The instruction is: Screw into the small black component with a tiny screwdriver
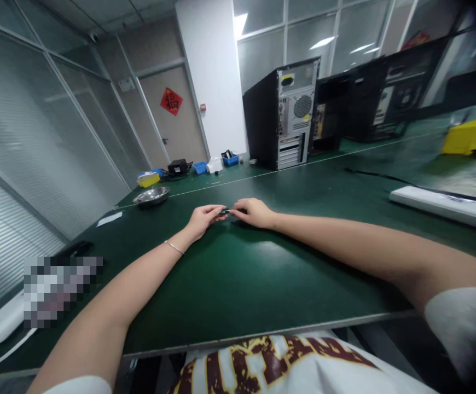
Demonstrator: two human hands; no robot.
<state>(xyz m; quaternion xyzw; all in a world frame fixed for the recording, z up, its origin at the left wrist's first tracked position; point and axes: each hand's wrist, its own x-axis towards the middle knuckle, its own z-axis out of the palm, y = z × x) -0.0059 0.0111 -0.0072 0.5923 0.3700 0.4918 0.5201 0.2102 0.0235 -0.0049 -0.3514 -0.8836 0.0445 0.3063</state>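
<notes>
Both hands meet over the middle of the green tabletop [238,279]. In the fingertips of my left hand [204,220] is a small dark piece with a green part [224,212]; its exact kind is too small to make out. My right hand [254,212] pinches at the piece's right end, where a short pale or metallic bit shows between the two hands. The right fingers are curled, and partly hide what they hold. A thin bracelet [174,247] circles the left wrist.
A shiny metal bowl [152,197] sits beyond my left hand. Blue bins [230,160] and a black box [178,167] line the back. A computer tower [281,117] stands behind. Power strips lie right [447,205] and left [2,320], with a yellow bin [470,135] far right.
</notes>
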